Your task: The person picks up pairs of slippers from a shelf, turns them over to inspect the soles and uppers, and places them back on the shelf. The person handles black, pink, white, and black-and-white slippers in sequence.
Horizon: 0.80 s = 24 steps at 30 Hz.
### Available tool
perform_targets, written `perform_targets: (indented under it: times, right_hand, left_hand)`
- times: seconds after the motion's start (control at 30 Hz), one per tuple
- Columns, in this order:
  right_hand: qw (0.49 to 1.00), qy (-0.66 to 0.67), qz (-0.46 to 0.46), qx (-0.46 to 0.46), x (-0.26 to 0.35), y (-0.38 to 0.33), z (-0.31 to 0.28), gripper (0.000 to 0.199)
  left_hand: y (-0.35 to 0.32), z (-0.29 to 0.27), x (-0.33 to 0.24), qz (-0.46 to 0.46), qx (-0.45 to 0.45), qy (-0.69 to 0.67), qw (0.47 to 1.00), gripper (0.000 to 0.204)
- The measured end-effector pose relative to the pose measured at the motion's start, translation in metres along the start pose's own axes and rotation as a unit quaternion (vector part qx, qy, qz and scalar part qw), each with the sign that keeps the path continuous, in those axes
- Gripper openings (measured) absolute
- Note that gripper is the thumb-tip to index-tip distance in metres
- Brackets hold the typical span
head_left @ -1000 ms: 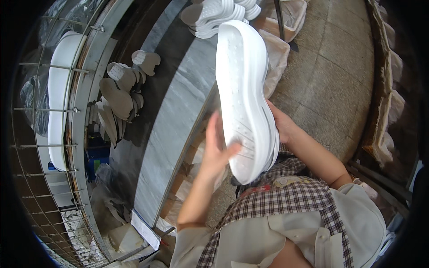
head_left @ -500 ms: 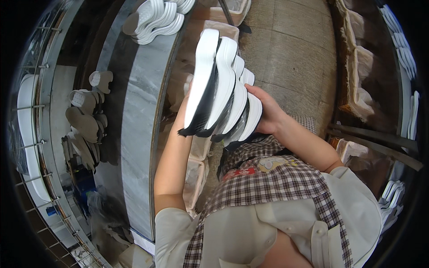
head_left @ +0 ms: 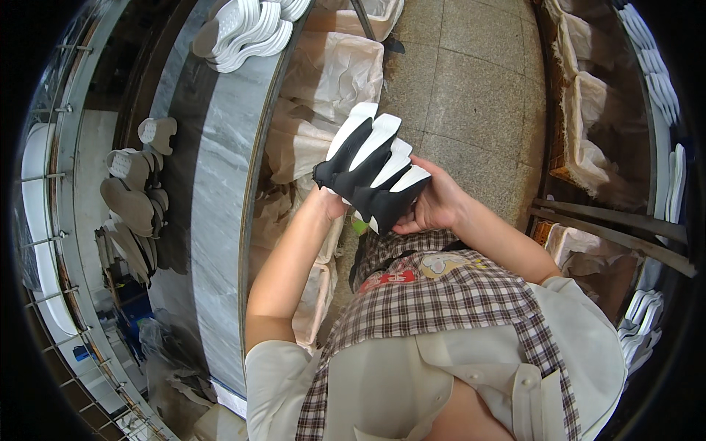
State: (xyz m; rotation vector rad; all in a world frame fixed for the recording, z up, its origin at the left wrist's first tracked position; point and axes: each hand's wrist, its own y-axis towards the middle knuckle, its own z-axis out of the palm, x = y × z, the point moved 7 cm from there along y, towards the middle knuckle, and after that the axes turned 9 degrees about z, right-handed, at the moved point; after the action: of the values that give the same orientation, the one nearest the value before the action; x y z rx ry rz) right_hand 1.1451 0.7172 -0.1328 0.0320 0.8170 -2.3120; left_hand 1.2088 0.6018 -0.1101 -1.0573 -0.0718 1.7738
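Several white shoe soles with black undersides (head_left: pixel 375 173) are nested together in a stack, held in front of my apron. My left hand (head_left: pixel 329 201) supports the stack's left side from below, its fingers mostly hidden by the soles. At the right end, my right hand (head_left: pixel 435 197) grips the stack, with fingers curled underneath. The black faces and heel ends are tilted up toward me, and the white sidewalls show as narrow bands between them.
A grey marble-patterned counter (head_left: pixel 232 184) runs along my left, with a pile of white soles (head_left: pixel 250 33) at its far end. Baskets lined with pale cloth (head_left: pixel 334 70) stand beside it. More lined baskets (head_left: pixel 588 125) and a rack with white soles (head_left: pixel 651 62) line the right.
Both hands have tipped the stack, so the long white sidewalls are foreshortened and the black undersides face up. The stack's far end has come down and nearer to me.
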Motion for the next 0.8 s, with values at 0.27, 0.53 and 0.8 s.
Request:
perform_targets:
  times: [0.27, 0.53, 0.8]
  right_hand:
    - [0.999, -0.028, -0.01, -0.021, -0.004, 0.0, -0.006, 0.064]
    - [0.998, -0.026, -0.016, -0.047, -0.004, -0.001, -0.006, 0.066]
    - [1.0, 0.0, -0.004, -0.031, -0.005, 0.001, -0.009, 0.056]
  left_hand:
    - [-0.002, -0.008, 0.013, -0.031, 0.025, 0.029, 0.999, 0.043]
    - [-0.004, -0.01, 0.016, -0.058, -0.01, 0.048, 0.997, 0.043]
    - [0.003, -0.032, 0.026, -0.083, -0.056, 0.068, 0.993, 0.044]
